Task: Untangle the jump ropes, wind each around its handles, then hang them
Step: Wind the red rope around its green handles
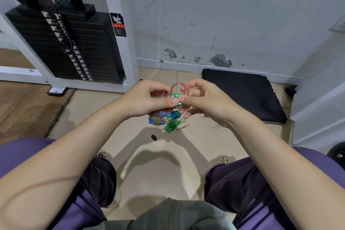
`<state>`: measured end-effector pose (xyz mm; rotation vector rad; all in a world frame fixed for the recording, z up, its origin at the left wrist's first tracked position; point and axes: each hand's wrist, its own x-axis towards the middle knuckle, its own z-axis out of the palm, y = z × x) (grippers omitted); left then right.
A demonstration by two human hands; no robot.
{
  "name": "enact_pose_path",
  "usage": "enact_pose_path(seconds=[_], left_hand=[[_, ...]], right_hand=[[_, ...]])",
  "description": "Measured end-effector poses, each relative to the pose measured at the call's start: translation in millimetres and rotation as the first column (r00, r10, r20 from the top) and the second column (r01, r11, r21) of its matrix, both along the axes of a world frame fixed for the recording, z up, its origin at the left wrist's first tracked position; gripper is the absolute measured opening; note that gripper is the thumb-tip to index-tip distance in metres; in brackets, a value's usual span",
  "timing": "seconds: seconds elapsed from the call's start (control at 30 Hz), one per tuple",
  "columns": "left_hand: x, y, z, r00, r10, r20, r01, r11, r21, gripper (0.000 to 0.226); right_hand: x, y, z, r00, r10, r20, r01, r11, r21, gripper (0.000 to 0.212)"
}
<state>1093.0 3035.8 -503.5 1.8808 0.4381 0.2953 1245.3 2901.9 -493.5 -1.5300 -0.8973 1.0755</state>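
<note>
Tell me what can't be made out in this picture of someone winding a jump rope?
Head view only:
- Green handles: mostly covered by the left hand and right hand, so their number is unclear.
- Pink rope: only one loop shows; the rest is hidden behind the fingers.
- Pile of ropes on the floor: too small and tangled to count.
- Warning label: text too small.
- Hanging place: out of frame.

rope [176,87]: clear glossy plastic | handles [177,97]: green plastic | mat [242,93]: matt black
</note>
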Motion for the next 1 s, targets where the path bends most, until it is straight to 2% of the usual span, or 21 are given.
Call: enact_pose_path(seconds=[0.1,0.27,0.4,0.53,0.6,0.7,0.8,0.9,1.0], left_hand=[[1,0,-1,1.000,-0.005,0.012,0.005,1.000,-0.008,0.005],[0,2,2,1.000,-0.009,0.008,0.010,0.991,-0.131,0.021],[-2,0,5,0.998,-0.049,0.044,0.058,0.973,-0.225,0.026],[-3,1,7,0.991,-0.119,0.054,0.129,0.944,-0.303,0.021],[-4,1,7,0.986,-0.159,0.054,0.168,0.928,-0.334,0.019],[-4,1,7,0.980,-0.192,0.042,0.195,0.918,-0.345,0.015],[-5,6,6,0.990,-0.139,0.017,0.137,0.936,-0.325,0.015],[-8,16,7,0.998,-0.060,-0.024,0.050,0.957,-0.286,0.030],[-10,21,7,0.994,-0.049,-0.095,0.030,0.979,-0.201,0.028]], right_hand=[[1,0,0,0.998,0.055,-0.024,-0.056,0.998,-0.024,0.001],[4,1,-4,0.991,0.038,-0.128,-0.036,0.999,0.019,0.012],[16,-2,-2,0.957,0.209,-0.199,-0.209,0.978,0.021,0.023],[27,-4,1,0.863,0.401,-0.307,-0.399,0.914,0.074,0.064],[28,-3,1,0.837,0.447,-0.316,-0.444,0.892,0.084,0.070],[26,-2,0,0.850,0.450,-0.274,-0.450,0.890,0.067,0.044],[27,-1,-3,0.899,0.373,-0.230,-0.378,0.926,0.026,0.015],[36,-2,-3,0.957,0.239,-0.163,-0.241,0.970,0.009,0.013],[45,-3,0,0.989,0.048,-0.139,-0.036,0.996,0.087,0.011]])
